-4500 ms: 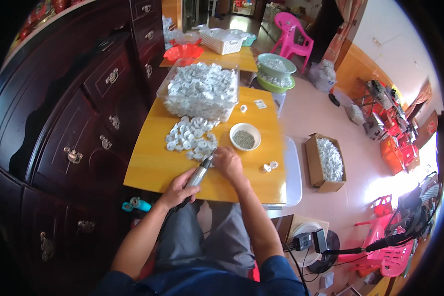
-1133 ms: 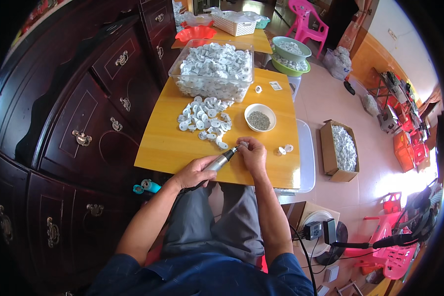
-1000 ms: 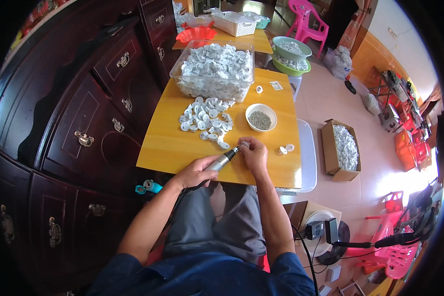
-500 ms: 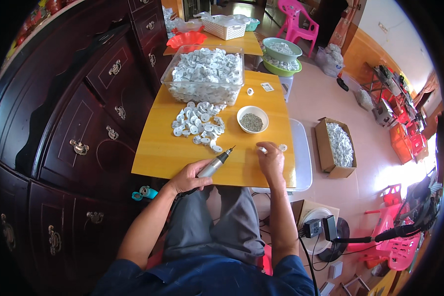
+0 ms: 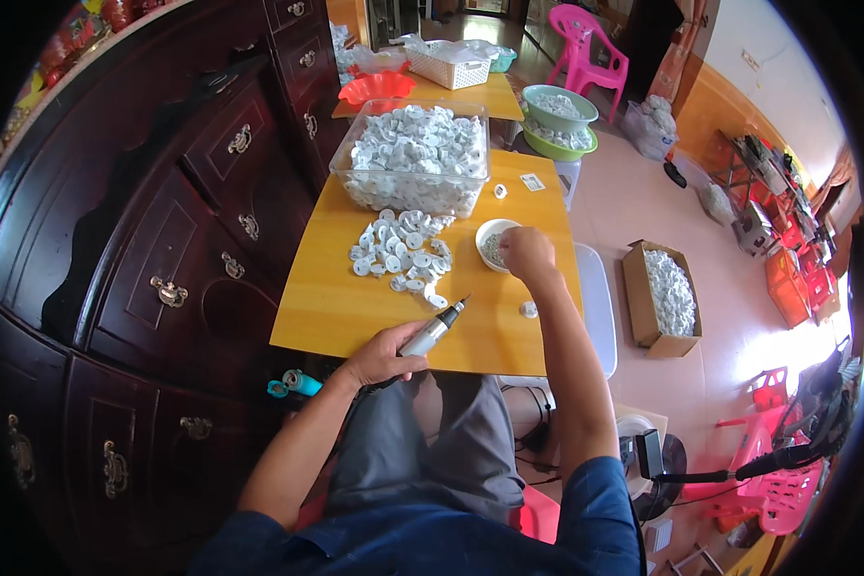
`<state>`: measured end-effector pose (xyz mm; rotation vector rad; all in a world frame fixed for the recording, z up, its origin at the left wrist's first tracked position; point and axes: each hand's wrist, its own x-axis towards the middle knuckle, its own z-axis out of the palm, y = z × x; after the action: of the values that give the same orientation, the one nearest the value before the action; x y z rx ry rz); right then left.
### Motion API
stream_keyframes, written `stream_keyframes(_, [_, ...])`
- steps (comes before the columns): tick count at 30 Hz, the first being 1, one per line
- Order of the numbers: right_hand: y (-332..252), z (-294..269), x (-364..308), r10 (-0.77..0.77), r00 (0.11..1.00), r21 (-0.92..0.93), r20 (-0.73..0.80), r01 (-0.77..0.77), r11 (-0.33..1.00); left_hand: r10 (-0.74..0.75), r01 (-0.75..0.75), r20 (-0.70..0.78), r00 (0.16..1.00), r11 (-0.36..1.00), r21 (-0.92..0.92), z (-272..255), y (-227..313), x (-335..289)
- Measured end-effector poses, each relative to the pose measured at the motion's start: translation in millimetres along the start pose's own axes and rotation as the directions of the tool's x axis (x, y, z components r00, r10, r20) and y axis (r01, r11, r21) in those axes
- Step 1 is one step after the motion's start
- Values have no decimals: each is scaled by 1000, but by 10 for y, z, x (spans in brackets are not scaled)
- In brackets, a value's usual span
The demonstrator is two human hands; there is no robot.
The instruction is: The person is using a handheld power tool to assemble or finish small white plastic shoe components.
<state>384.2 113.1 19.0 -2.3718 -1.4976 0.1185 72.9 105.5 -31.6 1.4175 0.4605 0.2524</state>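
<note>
My left hand (image 5: 384, 358) is closed round a silver and black electric screwdriver (image 5: 430, 334), its thin bit pointing away and to the right over the table. At the small white bowl (image 5: 479, 252) of tiny grey metal pieces, my right hand (image 5: 528, 254) dips in with curled fingers; its fingertips are hidden. A round white plastic part (image 5: 529, 309) lies on the yellow table (image 5: 355, 331), below my right wrist. Left of the bowl spreads a loose pile of white plastic parts (image 5: 394, 252). A single part (image 5: 500, 191) sits beyond the bowl.
Behind the pile stands a clear tub (image 5: 408, 182) heaped with white parts. A small white card (image 5: 532, 181) lies near the far right corner. On the floor to the right is a cardboard box (image 5: 643, 298) of white pieces. Dark drawers (image 5: 211, 211) line the left side.
My right hand has moved away from the near right of the table, up to the bowl. The white part it held is no longer visible in its fingers. The screwdriver stays in my left hand.
</note>
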Motion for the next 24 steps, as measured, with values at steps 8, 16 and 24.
stream_keyframes(8, [78, 269, 286, -39, 964, -129, 264, 76, 989, -5, 5, 5, 1000, 1000, 3, -7, 2, -10])
stream_keyframes(16, [-94, 93, 203, -10, 965, -90, 263, 35, 995, 12, -12, 3, 1000, 1000, -5, -30, -17, -29])
stream_keyframes(24, [32, 253, 296, -37, 965, -132, 260, 73, 989, 18, -18, 6, 1000, 1000, -9, -17, 2, -15])
